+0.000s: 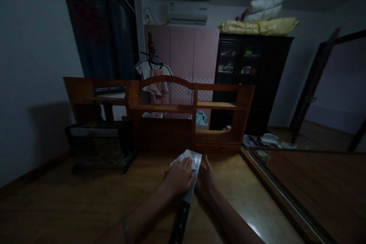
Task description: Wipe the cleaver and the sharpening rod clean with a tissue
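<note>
A kitchen knife with a wide steel blade and a black riveted handle points away from me above the wooden tabletop. My left hand presses a crumpled white tissue against the left part of the blade, its fingers bent over it. On the blade's other side, my right hand supports the knife from behind and below. Its thumb points up near the blade's right edge, and its other fingers are mostly hidden behind the steel. Neither hand is on the handle.
A wooden shelf unit stands along the tabletop's far side. To the left is a dark, boxy appliance. A raised ledge borders the right side, with papers beyond. Pink wardrobe and black cabinet stand behind. Light is dim.
</note>
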Demonstrator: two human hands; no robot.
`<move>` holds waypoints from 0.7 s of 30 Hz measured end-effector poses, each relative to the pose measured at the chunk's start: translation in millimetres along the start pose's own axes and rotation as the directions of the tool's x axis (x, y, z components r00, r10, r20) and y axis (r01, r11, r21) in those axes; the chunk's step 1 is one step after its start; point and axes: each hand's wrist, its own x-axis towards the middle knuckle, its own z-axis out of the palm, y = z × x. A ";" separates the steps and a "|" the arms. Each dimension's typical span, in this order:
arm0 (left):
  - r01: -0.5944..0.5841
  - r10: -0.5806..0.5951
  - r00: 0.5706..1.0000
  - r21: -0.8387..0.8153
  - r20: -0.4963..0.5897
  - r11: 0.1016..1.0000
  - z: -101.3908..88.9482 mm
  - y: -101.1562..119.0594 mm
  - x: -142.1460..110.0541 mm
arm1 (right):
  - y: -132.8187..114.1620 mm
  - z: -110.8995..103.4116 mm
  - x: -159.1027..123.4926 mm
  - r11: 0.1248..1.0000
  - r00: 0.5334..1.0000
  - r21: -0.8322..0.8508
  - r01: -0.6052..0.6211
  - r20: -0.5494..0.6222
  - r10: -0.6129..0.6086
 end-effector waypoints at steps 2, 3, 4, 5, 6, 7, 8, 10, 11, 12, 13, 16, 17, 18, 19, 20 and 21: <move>-0.047 0.047 0.999 -0.037 0.001 0.998 -3.5 -4.7 1.4 | -0.3 1.1 -0.7 1.000 1.000 -0.007 -0.002 0.002 0.002; -0.069 0.070 0.998 -0.059 0.004 0.996 -5.6 -6.4 2.4 | -0.5 2.6 -1.4 1.000 1.000 -0.006 0.001 -0.003 -0.001; -0.090 0.091 0.996 -0.084 0.008 0.992 -7.8 -7.6 3.5 | -0.7 4.7 -2.4 1.000 1.000 -0.002 0.005 -0.016 -0.005; -0.109 0.111 0.994 -0.109 0.014 0.988 -10.1 -8.5 4.7 | -1.0 7.1 -3.4 1.000 1.000 0.004 0.005 -0.029 -0.005; -0.126 0.130 0.991 -0.134 0.020 0.983 -12.2 -8.9 6.0 | -1.3 9.3 -4.4 1.000 0.999 0.010 0.002 -0.041 -0.001; -0.142 0.148 0.989 -0.158 0.028 0.977 -14.0 -9.2 7.3 | -1.6 11.3 -5.3 1.000 0.999 0.016 -0.007 -0.049 0.008; -0.155 0.164 0.986 -0.180 0.039 0.971 -15.4 -9.3 8.5 | -1.8 12.7 -5.9 1.000 0.998 0.019 -0.016 -0.054 0.016; -0.169 0.186 0.980 -0.217 0.064 0.962 -17.0 -9.5 10.6 | -1.9 13.7 -6.4 1.000 0.998 0.023 -0.015 -0.061 0.017; -0.174 0.194 0.978 -0.227 0.071 0.958 -17.3 -9.7 11.2 | -1.9 13.5 -6.3 1.000 0.998 0.024 -0.009 -0.060 0.010; -0.179 0.201 0.977 -0.233 0.074 0.956 -17.4 -10.0 11.6 | -1.7 12.9 -6.2 1.000 0.998 0.022 -0.005 -0.059 0.007; -0.182 0.203 0.977 -0.234 0.070 0.955 -17.5 -10.4 11.7 | -1.6 12.4 -6.0 1.000 0.998 0.017 -0.008 -0.056 0.009; -0.169 0.184 0.982 -0.228 0.045 0.959 -17.9 -10.8 10.8 | -1.1 12.0 -5.9 1.000 0.999 -0.004 -0.023 -0.035 0.023; -0.161 0.174 0.984 -0.224 0.039 0.961 -17.9 -10.7 10.4 | -1.1 12.4 -5.9 1.000 0.999 -0.007 -0.013 -0.031 0.013; -0.154 0.166 0.986 -0.218 0.036 0.964 -17.7 -10.5 10.2 | -1.1 12.9 -5.8 1.000 1.000 -0.004 0.003 -0.028 -0.003; -0.149 0.160 0.987 -0.212 0.034 0.966 -17.2 -10.3 10.3 | -1.1 13.2 -5.6 1.000 0.999 0.002 0.022 -0.028 -0.022; -0.145 0.156 0.987 -0.206 0.034 0.968 -16.4 -10.0 10.8 | -1.3 13.3 -5.2 0.999 0.999 0.011 0.038 -0.030 -0.038; -0.142 0.152 0.988 -0.200 0.036 0.970 -15.1 -9.9 11.6 | -1.4 13.1 -4.7 0.999 0.998 0.022 0.050 -0.037 -0.049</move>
